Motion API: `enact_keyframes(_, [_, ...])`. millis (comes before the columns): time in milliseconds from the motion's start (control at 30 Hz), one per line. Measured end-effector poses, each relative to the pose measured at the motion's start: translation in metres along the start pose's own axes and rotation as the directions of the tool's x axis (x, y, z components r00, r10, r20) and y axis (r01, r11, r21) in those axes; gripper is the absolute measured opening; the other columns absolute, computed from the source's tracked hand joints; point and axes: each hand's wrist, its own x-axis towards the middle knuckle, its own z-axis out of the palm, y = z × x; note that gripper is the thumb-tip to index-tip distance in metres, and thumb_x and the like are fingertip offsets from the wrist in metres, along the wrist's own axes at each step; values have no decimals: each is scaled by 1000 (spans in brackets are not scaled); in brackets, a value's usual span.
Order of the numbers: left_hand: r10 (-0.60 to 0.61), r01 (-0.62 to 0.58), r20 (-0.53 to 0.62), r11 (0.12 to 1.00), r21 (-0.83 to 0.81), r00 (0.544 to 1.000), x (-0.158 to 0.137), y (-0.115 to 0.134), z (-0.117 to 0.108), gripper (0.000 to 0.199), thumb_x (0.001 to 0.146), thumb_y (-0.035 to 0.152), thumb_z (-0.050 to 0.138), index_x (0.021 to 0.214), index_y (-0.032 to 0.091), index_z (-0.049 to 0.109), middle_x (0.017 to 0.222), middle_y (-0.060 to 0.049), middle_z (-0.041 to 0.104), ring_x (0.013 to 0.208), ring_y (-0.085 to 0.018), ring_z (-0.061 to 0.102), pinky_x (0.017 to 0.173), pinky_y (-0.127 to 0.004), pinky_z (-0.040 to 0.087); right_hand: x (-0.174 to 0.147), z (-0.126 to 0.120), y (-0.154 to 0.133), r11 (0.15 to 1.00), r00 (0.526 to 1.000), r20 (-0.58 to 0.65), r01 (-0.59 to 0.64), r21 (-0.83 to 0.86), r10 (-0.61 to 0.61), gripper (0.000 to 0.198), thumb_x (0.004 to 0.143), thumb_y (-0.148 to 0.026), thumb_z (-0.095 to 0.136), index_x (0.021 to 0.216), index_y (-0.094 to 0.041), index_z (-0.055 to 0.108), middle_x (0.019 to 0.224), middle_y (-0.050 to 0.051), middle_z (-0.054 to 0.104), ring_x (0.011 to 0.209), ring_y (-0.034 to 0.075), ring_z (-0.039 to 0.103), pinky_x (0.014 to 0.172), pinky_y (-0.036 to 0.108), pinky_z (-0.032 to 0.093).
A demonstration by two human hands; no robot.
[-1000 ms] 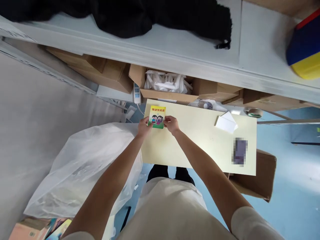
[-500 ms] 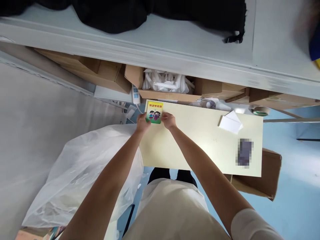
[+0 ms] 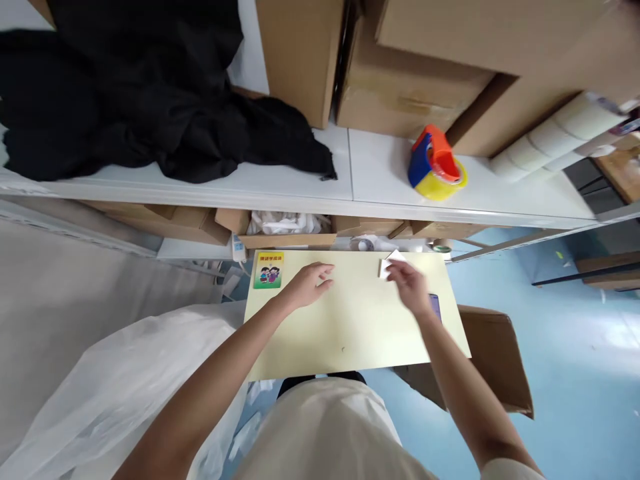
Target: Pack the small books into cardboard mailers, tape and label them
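The yellow-and-green rectangular paper booklet with two cartoon figures, gripped at its sides by both hands half a second ago, now lies flat and released, left of the left hand, on the far left corner of the pale-yellow rectangular smooth-topped table; with it let go, that placement looks finished and attention seems to have shifted rightward. The left hand hovers with fingers parted and nothing between them, while the right hand has swung across to the flat white angular paper pieces. Its fingers meet their near edge, but motion blur and covering fingertips hide whether they pinch, so its grip I cannot tell, nor the number of pieces. Just beyond the right wrist, the dark flat rectangular phone-like object is partly covered, its face unreadable
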Motion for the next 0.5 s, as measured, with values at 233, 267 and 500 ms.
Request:
enact_keyframes(233, [88, -67, -322, 995, 78, 943, 136, 145, 21, 46, 77, 36, 63, 116, 10, 58, 116, -15, 58, 90, -21, 63, 87, -35, 49, 130, -127, -86, 987, 935, -336, 69, -148, -116, 61, 77, -53, 57, 124, -15, 51, 119, 17, 56, 93, 26, 62, 76, 42, 50])
enact_keyframes(267, [93, -65, -353, 994, 89, 931, 158, 155, 23, 49, 77, 37, 64, 117, 10, 57, 120, -16, 55, 91, -20, 63, 92, -36, 47, 147, -129, -89, 989, 941, -324, 56, -137, -99, 65, 77, -54, 57, 125, -11, 49, 119, 20, 56, 98, 27, 60, 80, 43, 49])
enact_keyframes(500, [-40, -6, -440, 995, -102, 897, 260, 167, 45, 50, 81, 51, 59, 114, 14, 55, 110, -14, 63, 109, -27, 58, 96, -46, 42, 203, -122, -75, 992, 985, -116, 128, -15, -128, 50, 80, -50, 56, 113, -13, 57, 106, 12, 63, 107, 25, 58, 95, 48, 42])
